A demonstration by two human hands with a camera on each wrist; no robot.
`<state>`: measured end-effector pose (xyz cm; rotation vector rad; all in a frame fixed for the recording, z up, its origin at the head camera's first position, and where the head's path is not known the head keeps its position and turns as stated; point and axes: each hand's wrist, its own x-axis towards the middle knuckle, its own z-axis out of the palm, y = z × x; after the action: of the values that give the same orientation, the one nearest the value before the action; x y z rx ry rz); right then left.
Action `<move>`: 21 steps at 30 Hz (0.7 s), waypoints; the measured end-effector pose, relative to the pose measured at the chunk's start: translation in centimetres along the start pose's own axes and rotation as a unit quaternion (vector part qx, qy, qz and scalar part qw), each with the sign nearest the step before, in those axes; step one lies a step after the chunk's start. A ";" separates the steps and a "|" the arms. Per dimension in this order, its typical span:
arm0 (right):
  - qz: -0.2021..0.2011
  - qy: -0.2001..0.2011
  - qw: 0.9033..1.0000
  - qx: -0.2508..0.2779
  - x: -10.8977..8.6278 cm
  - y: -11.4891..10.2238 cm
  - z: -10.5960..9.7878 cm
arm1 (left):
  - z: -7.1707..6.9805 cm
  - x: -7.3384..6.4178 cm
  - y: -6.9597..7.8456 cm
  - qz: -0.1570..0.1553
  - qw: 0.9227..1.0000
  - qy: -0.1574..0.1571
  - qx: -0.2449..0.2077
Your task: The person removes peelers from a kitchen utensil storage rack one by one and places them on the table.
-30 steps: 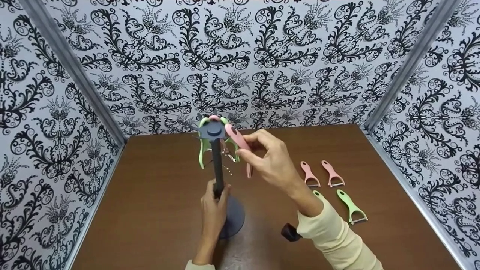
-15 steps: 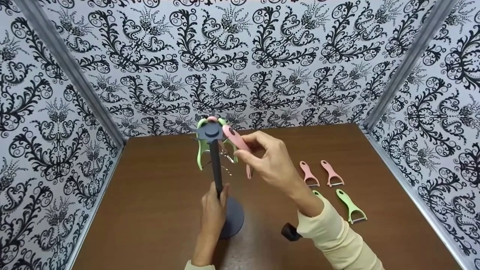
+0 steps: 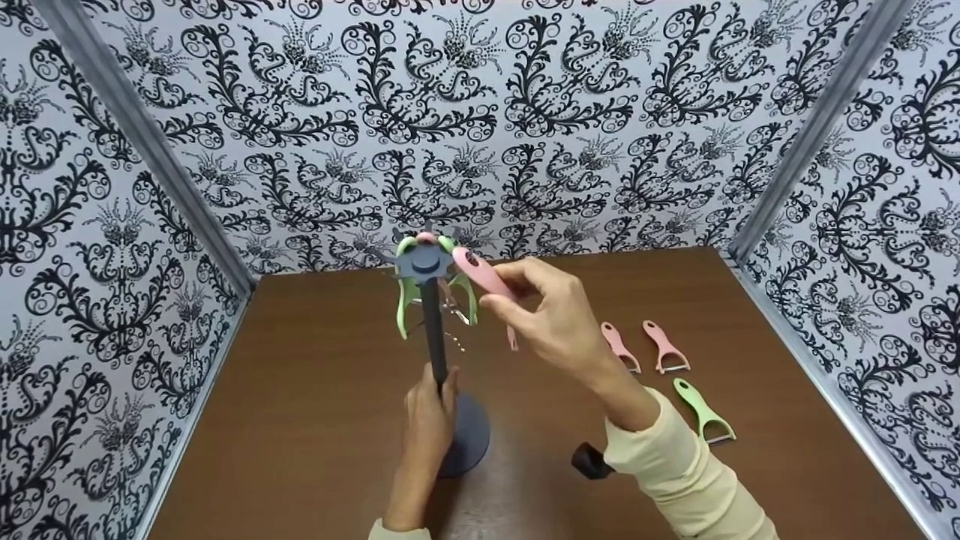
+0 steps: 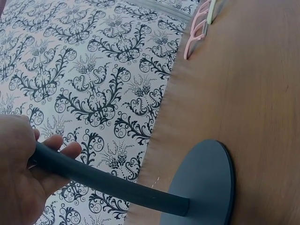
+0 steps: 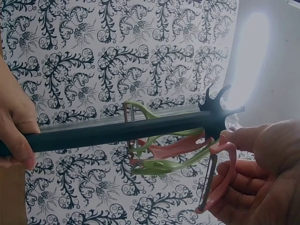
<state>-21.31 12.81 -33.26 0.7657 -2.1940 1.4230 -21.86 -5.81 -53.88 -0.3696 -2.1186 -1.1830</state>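
My left hand (image 3: 430, 424) grips the pole (image 3: 433, 337) of a dark grey hook stand; its round base (image 3: 469, 442) shows below, on the table. Two green peelers (image 3: 403, 307) and a pink peeler (image 5: 176, 146) hang from the stand's hooked top (image 3: 425, 261). With thumb and fingers, my right hand (image 3: 559, 322) pinches another pink peeler (image 3: 484, 274) by its handle. The holed handle end points at the hooks, just right of the top. In the right wrist view, the blade of this held peeler (image 5: 230, 173) faces the pole.
On the table (image 3: 322, 450) to the right lie two pink peelers (image 3: 664, 346) and a green peeler (image 3: 703, 411), near my right forearm. A small black object (image 3: 591, 460) shows beside the right sleeve (image 3: 675, 465). Patterned walls (image 3: 480, 150) enclose the table's back and sides.
My right hand has shifted slightly right with the pink peeler, widening the space to the hooks. My right forearm now covers a green peeler seen before. The left hand keeps its hold on the pole.
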 end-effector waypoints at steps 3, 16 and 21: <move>-0.008 0.004 1.000 -0.008 0.0 -0.1 -0.1 | -0.1 0.1 -0.1 0.014 1.000 -0.006 -0.010; -0.008 0.004 1.000 -0.006 -0.2 -0.8 -0.7 | -0.3 0.2 -0.2 0.031 0.999 -0.011 -0.022; -0.011 0.004 1.000 -0.011 -0.4 -1.0 -1.2 | -0.6 0.4 -0.4 0.032 0.999 -0.014 -0.026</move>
<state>-20.36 13.66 -32.36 0.7733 -2.1843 1.3863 -22.10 -6.56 -53.70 -0.4780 -2.0868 -1.2048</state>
